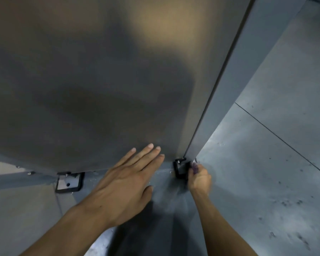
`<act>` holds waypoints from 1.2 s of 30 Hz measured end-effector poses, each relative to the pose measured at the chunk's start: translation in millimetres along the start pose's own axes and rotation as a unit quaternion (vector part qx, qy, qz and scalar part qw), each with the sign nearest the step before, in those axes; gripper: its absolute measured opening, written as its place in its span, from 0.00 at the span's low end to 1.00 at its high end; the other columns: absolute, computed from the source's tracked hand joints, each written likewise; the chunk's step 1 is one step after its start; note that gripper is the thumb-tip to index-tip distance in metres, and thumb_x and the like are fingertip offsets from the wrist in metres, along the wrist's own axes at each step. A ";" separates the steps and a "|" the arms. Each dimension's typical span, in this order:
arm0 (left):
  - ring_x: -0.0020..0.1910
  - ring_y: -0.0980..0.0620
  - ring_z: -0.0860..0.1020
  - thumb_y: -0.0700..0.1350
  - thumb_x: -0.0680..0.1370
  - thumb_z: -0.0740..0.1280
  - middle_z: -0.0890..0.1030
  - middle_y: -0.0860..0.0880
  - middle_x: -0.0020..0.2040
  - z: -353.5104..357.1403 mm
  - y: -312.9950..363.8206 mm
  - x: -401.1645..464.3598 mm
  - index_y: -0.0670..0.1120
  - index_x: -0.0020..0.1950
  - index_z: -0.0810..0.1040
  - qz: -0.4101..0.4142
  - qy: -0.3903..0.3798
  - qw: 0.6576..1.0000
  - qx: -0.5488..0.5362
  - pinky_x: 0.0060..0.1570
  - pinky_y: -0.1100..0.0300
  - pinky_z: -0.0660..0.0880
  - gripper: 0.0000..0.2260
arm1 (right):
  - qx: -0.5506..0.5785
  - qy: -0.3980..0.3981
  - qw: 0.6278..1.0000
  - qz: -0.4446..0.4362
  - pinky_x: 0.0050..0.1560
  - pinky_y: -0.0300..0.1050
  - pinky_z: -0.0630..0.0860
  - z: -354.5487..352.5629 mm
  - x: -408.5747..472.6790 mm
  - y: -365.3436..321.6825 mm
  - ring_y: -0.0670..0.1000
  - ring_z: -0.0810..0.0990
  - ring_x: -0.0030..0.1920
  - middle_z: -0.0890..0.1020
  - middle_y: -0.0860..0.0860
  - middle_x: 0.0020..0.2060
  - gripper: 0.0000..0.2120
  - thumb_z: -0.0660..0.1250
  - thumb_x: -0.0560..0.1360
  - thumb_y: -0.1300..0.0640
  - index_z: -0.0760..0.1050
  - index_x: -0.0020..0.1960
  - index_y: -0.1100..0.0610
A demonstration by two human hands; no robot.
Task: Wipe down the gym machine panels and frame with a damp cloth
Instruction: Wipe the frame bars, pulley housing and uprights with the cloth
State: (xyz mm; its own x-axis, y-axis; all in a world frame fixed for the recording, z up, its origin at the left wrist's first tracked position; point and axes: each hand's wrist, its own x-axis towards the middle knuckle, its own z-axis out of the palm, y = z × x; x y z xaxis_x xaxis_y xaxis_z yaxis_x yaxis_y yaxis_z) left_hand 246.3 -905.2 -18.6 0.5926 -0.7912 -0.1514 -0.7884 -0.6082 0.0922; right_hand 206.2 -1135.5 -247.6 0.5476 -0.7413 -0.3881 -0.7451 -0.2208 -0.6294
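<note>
Where panel (103, 74) ends, black bracket (69, 182).

place: gym floor, I take it | I face a tall smooth grey metal machine panel (100, 80) | black steel foot brackets (69, 182) | scuffed grey floor tiles (266, 172)

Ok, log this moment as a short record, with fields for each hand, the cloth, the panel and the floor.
left hand: flat, fingers straight, against the lower edge of the panel
right hand: curled round a purplish cloth at the black bracket
cloth: mostly hidden
panel: large, grey, reflective
floor: grey tiles, dark specks
</note>
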 end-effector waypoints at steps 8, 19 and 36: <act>0.81 0.53 0.61 0.54 0.75 0.58 0.66 0.50 0.81 -7.1 4.8 0.6 0.47 0.81 0.66 -0.012 -0.015 0.999 -0.030 0.75 0.54 0.55 0.33 | -0.003 -0.091 0.994 -0.054 0.44 0.48 0.80 28.4 -38.0 -18.4 0.59 0.85 0.43 0.86 0.53 0.41 0.13 0.65 0.74 0.41 0.77 0.46 0.51; 0.82 0.60 0.42 0.54 0.80 0.52 0.48 0.55 0.85 -14.0 4.9 -1.8 0.52 0.85 0.50 -0.025 -0.015 0.997 -0.070 0.79 0.56 0.40 0.33 | -0.092 -0.053 0.981 -0.160 0.47 0.51 0.78 19.4 -27.7 -15.8 0.59 0.82 0.48 0.81 0.53 0.46 0.12 0.62 0.82 0.47 0.79 0.52 0.53; 0.82 0.60 0.44 0.53 0.80 0.56 0.50 0.54 0.85 -15.0 13.6 10.4 0.51 0.85 0.52 -0.029 -0.058 0.993 -0.096 0.78 0.55 0.38 0.34 | -0.266 -0.074 0.928 -0.250 0.45 0.50 0.76 -36.4 9.9 -12.3 0.61 0.82 0.51 0.81 0.53 0.50 0.09 0.66 0.75 0.49 0.80 0.50 0.52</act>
State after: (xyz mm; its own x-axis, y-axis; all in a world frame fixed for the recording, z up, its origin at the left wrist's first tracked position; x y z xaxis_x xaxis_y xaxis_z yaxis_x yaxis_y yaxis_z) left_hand 244.2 -922.7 -4.2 0.6044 -0.7484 -0.2733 -0.7009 -0.6625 0.2642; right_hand 206.9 -1163.2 -219.2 0.8929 -0.3746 -0.2498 -0.4439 -0.8253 -0.3490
